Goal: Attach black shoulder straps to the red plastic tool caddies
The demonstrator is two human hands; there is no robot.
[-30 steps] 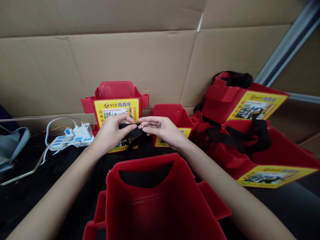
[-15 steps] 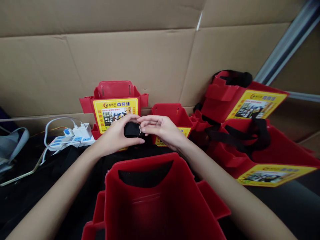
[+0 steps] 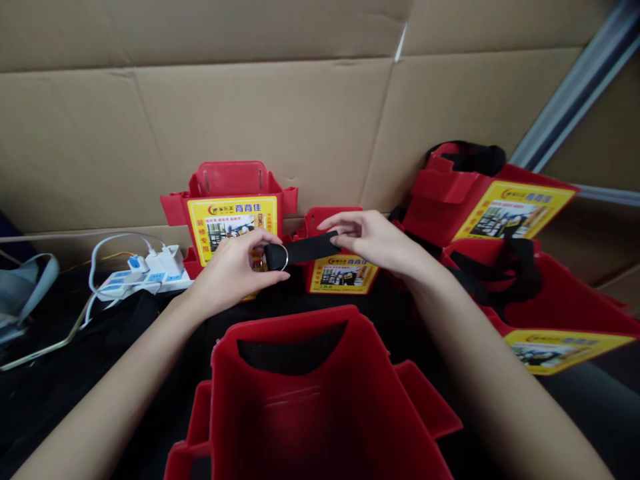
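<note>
A black woven-fabric strap [image 3: 313,249] is held between the two hands, above and beyond the far rim of an open red plastic box [image 3: 320,413]. The left hand [image 3: 240,267], past the box's far left corner, has its grip curled part-way open around the strap's thick folded end, index finger above and thumb below, with a thin silvery metal ring [image 3: 287,259] near their tips. That hold probably steadies the fold and ring. The right hand [image 3: 370,237], past the box's far right corner, has its grip narrowed to a pinch on the strap's other visible end, seemingly to keep the span between them straight and flat.

Both forearms reach forward along either side of the box and angle inward; the right-hand fingers point left, back across the strap. The box's mouth faces the wearer, likely for easy reach, and a dark band [image 3: 293,353] shows at its far wall (whether it passes through a slot, I cannot tell). Beyond the box stand a taller red plastic container with a yellow label [image 3: 233,180] and a smaller red labelled container [image 3: 343,275].
</note>
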